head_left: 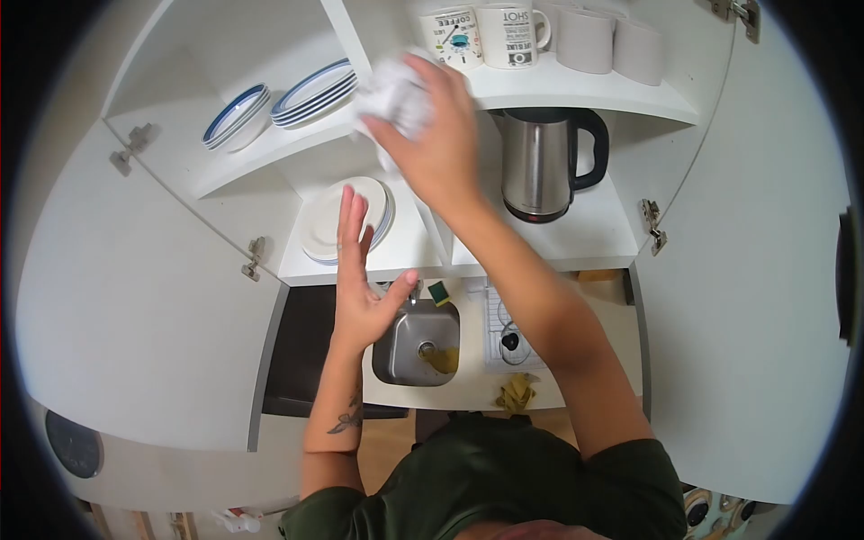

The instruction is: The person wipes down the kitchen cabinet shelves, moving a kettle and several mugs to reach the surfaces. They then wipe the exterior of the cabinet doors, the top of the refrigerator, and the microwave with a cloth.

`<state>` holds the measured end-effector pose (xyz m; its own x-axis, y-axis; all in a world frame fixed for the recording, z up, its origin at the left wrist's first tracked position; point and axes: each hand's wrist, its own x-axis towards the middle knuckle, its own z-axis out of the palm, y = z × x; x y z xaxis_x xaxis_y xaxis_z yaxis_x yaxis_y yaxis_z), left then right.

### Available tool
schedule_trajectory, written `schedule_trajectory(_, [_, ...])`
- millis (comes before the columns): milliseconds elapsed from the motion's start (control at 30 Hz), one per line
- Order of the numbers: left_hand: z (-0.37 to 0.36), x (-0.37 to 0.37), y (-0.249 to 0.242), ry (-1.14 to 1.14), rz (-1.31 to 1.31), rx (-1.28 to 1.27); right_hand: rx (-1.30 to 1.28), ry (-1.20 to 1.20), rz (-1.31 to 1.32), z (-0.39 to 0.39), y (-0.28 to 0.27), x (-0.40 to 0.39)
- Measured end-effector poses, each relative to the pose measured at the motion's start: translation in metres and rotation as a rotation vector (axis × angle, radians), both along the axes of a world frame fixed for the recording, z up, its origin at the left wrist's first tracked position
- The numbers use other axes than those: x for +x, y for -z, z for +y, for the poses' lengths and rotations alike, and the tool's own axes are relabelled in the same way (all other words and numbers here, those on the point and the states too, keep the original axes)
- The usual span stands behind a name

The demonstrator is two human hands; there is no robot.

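My right hand (443, 144) grips a crumpled white cloth (396, 97) up at the cupboard's middle divider, beside the upper shelf. The cloth looks slightly blurred, and part of it is hidden by the fingers. Lower and to the left, my left hand (364, 292) is raised with its fingers stretched up and thumb apart, holding nothing. Behind its fingertips, a stack of white plates (324, 216) lies on the lower left shelf. Closest to the cloth are a stack of blue-rimmed plates (315, 94) on its left and a printed coffee mug (454, 40) on its right.
Blue-rimmed bowls (238, 121) and plain mugs (585, 43) stand on the upper shelf, beside another printed mug (509, 38). A steel kettle (537, 166) occupies the lower right shelf. Both cupboard doors (135, 297) hang wide open. Below are a sink (396, 369), sponge (438, 293) and yellow cloth (516, 393).
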<state>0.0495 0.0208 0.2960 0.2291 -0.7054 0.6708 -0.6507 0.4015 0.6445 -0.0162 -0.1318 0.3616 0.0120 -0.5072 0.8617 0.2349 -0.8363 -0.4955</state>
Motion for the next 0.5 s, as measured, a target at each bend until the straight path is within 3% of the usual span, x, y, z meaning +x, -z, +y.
schedule_trajectory(67, [0.013, 0.017, 0.01, -0.041, 0.002, 0.068, -0.077, 0.231, 0.117, -0.011, -0.019, 0.043])
schedule_trajectory(100, [0.021, 0.025, 0.02, -0.084, 0.008, 0.141, -0.074, 0.235, 0.113, -0.011, -0.013, 0.049])
schedule_trajectory(233, [0.054, 0.05, 0.071, -0.081, 0.212, 0.263, -0.066, 0.406, 0.201, -0.008, 0.07, 0.052])
schedule_trajectory(433, [0.102, 0.067, 0.132, -0.152, 0.344, 0.384, 0.141, 0.263, 0.339, -0.002, 0.224, 0.031])
schedule_trajectory(500, [0.119, 0.074, 0.157, -0.159, 0.354, 0.425, 0.193, 0.208, 0.39, 0.002, 0.237, 0.027])
